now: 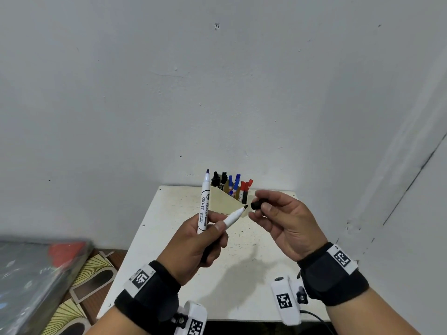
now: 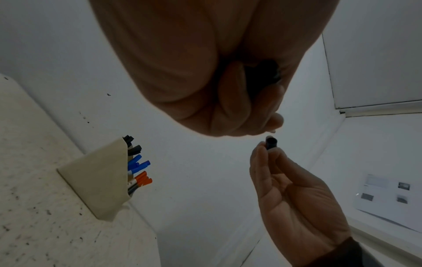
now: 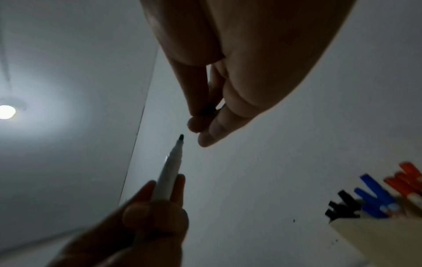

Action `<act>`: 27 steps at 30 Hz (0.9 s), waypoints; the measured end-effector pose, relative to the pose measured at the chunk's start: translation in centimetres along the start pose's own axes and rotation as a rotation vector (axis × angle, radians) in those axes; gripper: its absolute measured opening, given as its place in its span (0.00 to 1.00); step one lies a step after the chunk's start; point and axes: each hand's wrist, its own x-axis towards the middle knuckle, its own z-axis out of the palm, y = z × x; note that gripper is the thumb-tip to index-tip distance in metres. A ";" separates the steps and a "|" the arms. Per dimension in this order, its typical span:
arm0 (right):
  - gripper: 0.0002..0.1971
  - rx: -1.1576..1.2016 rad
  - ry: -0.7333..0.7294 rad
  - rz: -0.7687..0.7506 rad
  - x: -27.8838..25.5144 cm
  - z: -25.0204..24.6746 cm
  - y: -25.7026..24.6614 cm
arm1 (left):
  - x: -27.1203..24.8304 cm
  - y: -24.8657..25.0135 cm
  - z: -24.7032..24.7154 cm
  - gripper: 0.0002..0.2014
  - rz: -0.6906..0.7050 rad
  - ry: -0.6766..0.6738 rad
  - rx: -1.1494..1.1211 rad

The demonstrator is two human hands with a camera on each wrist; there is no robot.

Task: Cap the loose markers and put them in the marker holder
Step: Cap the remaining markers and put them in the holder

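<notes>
My left hand (image 1: 205, 235) grips two uncapped white markers above the table. One marker (image 1: 233, 216) points right with its black tip toward the cap; it also shows in the right wrist view as the marker (image 3: 170, 173). The other marker (image 1: 204, 204) stands upright with a dark blue tip. My right hand (image 1: 273, 211) pinches a black cap (image 1: 258, 204) between thumb and fingers, a short gap from the black tip; the cap (image 2: 271, 142) shows its hollow end in the left wrist view. The beige marker holder (image 1: 223, 201) stands behind the hands with several capped black, blue and red markers.
The holder sits at the back of a small white table (image 1: 169, 238) against a white wall (image 1: 217, 93). A plastic-wrapped object (image 1: 36, 274) lies at the lower left over a patterned floor (image 1: 94, 269). A side wall closes in at the right.
</notes>
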 end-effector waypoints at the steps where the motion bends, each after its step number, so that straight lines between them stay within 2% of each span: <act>1: 0.15 -0.032 -0.003 -0.018 0.0 0.1 0.0 | 0.0 0.0 0.0 0.04 0.005 0.001 0.006; 8: 0.13 -0.157 0.005 -0.096 0.1 0.5 -0.5 | 0.3 0.1 -0.1 0.04 0.021 0.004 0.033; 14: 0.10 -0.392 -0.044 -0.170 0.1 1.0 0.0 | 0.6 -0.1 -0.1 0.07 0.023 -0.001 0.039; 17: 0.13 -0.584 -0.147 -0.195 0.2 0.8 -0.1 | 0.6 0.1 -0.3 0.05 0.032 -0.021 0.058; 21: 0.08 -0.956 -0.296 -0.168 -0.1 0.5 -0.5 | 0.4 0.7 -0.9 0.14 0.043 -0.099 0.139; 24: 0.05 -1.173 -0.430 -0.189 -0.8 -0.1 -0.7 | -0.1 0.6 -1.5 0.16 -0.005 -0.183 0.218; 27: 0.07 -1.379 -0.544 -0.249 -2.0 -0.9 -0.1 | -0.7 -0.3 -2.0 0.17 -0.086 -0.255 0.217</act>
